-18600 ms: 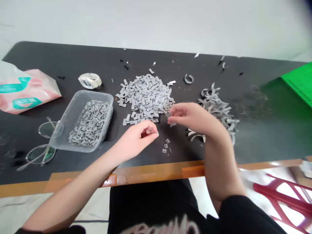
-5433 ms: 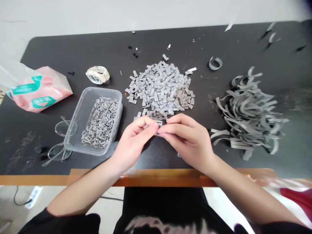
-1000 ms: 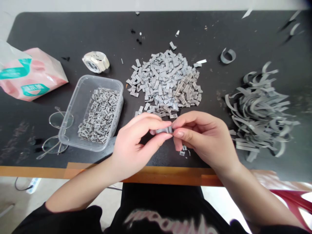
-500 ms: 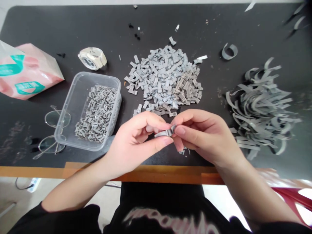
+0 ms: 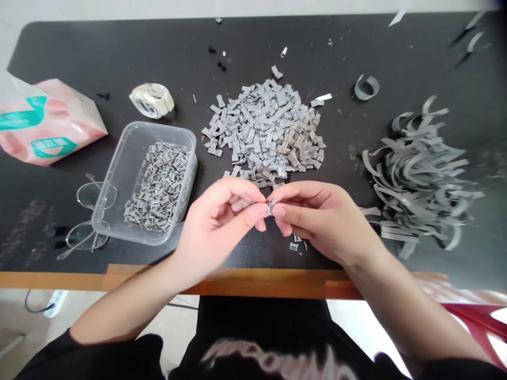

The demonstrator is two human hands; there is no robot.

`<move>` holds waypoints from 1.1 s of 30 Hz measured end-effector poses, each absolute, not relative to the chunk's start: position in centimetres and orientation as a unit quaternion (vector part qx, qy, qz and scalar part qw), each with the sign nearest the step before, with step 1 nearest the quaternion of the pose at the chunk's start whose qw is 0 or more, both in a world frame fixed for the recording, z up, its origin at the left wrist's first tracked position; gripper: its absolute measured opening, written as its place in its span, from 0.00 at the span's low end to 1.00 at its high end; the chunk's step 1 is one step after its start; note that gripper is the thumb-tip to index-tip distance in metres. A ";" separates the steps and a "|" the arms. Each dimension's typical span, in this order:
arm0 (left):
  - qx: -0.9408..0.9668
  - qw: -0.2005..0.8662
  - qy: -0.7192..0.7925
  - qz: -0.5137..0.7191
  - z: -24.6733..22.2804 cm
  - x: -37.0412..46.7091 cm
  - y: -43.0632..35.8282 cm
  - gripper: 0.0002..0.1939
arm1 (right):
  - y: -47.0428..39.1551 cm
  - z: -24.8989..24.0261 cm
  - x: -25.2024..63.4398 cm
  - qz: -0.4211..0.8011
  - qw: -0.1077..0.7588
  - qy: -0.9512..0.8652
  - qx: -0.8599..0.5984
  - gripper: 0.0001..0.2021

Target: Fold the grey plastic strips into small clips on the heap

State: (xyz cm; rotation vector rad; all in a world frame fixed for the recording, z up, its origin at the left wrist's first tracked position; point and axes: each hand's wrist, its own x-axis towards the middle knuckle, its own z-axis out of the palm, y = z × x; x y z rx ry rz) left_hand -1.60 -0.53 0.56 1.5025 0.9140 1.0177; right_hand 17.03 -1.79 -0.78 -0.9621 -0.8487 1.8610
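Observation:
Between my two hands is a small grey strap piece [image 5: 271, 207], mostly covered by fingertips. My left hand [image 5: 222, 229] pinches its left end between thumb and index finger. From the other side, the thumb and fingers of my right hand [image 5: 322, 219] grip it too. Beyond the hands lies a heap of folded grey pieces [image 5: 265, 126]. A clear plastic box [image 5: 119, 153] at the left holds many small grey buckles [image 5: 156, 190]. Curved grey strips [image 5: 420, 169] are piled at the right.
On the dark table [image 5: 119, 47] are a white watch [image 5: 151, 100], glasses [image 5: 85, 237] beside the box, and a pink and white bag [image 5: 55, 121] at the left edge. A curled strip [image 5: 366, 88] lies at the upper right. Small buckles [image 5: 293, 246] lie near the front edge.
Both hands have moved slightly left, and their fingertips are closer together. Less of the held strap piece shows between them. The camera view has shifted a little.

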 end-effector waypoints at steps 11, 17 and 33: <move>0.769 0.305 0.395 0.399 0.3 -2.0 -0.6 0.07 | -2.1 -0.1 15.6 0.800 0.443 -0.191 -0.356 0.11; 0.664 0.467 0.432 0.392 0.1 -1.6 -0.6 0.06 | -2.5 -0.6 15.6 0.690 0.515 -0.312 -0.402 0.09; 0.764 0.332 0.403 0.379 0.5 -1.8 -0.6 0.08 | -2.0 -0.5 16.6 0.722 0.463 -0.334 -0.390 0.08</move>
